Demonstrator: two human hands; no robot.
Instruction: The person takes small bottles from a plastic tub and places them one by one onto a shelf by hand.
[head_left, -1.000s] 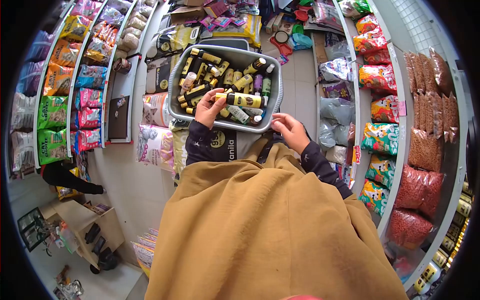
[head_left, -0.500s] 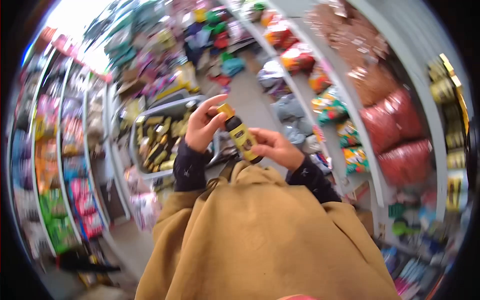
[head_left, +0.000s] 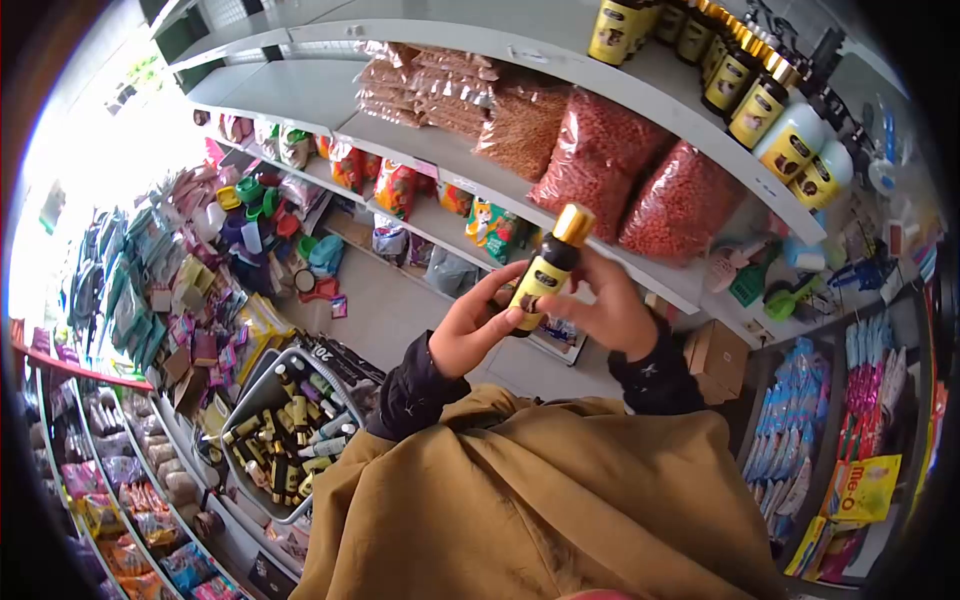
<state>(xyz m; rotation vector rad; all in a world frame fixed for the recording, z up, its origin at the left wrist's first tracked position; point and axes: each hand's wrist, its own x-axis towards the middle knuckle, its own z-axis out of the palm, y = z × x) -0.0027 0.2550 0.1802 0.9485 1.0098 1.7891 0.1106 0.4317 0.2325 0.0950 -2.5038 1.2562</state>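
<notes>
Since the frame half a second ago, the bottle has been lifted clear of the grey basket and turned upright, and the view has been swung up to the shelves. It is pinched at its lower body between the fingers of the left hand, while the right hand is cupped against its far side, gold cap uppermost and free of both hands. For a steady hold, the bottle is best kept upright, with both hands low on the body and the label facing the camera; the shelved bottles stand well apart, above and to the right.
</notes>
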